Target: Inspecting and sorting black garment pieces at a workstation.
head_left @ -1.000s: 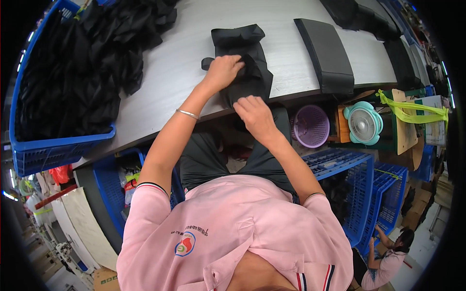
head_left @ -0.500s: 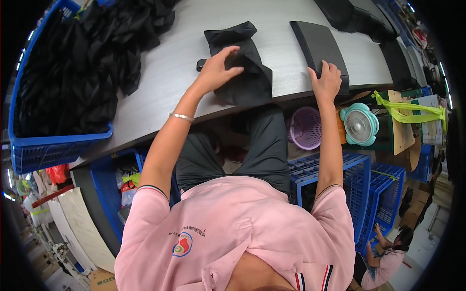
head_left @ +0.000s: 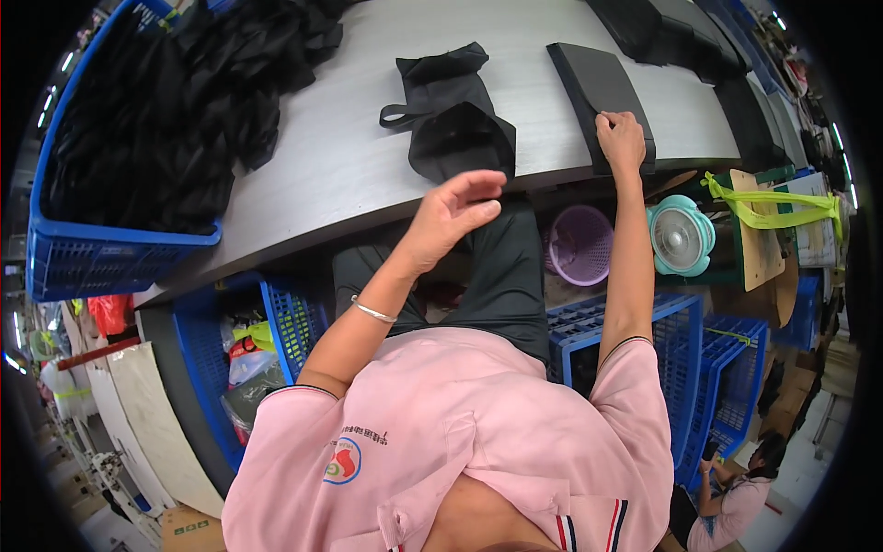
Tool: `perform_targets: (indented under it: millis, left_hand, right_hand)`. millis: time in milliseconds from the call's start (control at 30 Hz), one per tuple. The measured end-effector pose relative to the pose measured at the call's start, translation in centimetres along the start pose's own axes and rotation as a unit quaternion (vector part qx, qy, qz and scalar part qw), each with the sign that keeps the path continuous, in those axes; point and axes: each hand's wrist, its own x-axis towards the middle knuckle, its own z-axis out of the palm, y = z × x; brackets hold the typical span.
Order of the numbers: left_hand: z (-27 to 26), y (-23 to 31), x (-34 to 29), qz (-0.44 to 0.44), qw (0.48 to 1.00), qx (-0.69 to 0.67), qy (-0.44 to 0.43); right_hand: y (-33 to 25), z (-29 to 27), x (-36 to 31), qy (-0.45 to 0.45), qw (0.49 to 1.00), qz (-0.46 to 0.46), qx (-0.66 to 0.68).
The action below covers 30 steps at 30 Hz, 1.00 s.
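My left hand [head_left: 457,210] is in the air just off the table's near edge, fingers apart and nothing in it. Beyond it a black fabric bag [head_left: 451,115] lies spread on the table, with a strap loop sticking out on its left side. My right hand [head_left: 621,140] rests at the near end of a flat, dark rectangular stack [head_left: 602,81]. Its thumb and fingers are pinched together at the stack's left edge, seemingly on a top black panel. The fingertips partly hide what they grip.
A blue crate [head_left: 120,241] heaped with black fabric pieces [head_left: 175,120] stands at the left. More black pieces [head_left: 681,41] lie at the far right. Below the table edge are a purple basket [head_left: 579,247], a teal fan [head_left: 681,235] and blue crates [head_left: 630,317]. Another person [head_left: 731,497] sits at lower right.
My left hand has come off the black bag and drawn back toward me, past the table edge. My right hand's fingers have closed into a pinch at the stack's left edge.
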Motion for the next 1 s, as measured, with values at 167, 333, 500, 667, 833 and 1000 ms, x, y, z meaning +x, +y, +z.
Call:
perform_targets:
  millis: [167, 333, 500, 667, 833, 1000]
  left_hand:
    - [1.9, -1.3, -0.8, -0.042, 0.997, -0.046, -0.054]
    - [3.1, -3.4, -0.9, -0.038, 0.985, -0.16, -0.042]
    - [3.3, -4.4, -0.9, -0.144, 0.932, -0.32, -0.092]
    - [2.5, -4.9, -2.5, -0.094, 0.923, -0.349, -0.131]
    - [1.0, -3.3, -4.1, -0.079, 0.907, -0.411, -0.034]
    - [-0.1, -3.1, -5.6, -0.077, 0.923, -0.376, 0.016]
  right_hand:
    - [-0.2, -1.6, -1.8, 0.101, 0.994, -0.026, -0.019]
    - [-8.9, -9.5, -12.7, 0.241, 0.958, -0.15, 0.037]
    - [-13.2, -12.8, -23.6, 0.0, 0.928, -0.232, 0.293]
    - [-13.1, -13.1, -27.0, -0.215, 0.82, -0.064, 0.527]
    - [-13.2, -13.9, -28.5, -0.213, 0.839, -0.003, 0.501]
    - [-13.4, -13.9, -28.8, -0.218, 0.86, 0.031, 0.46]
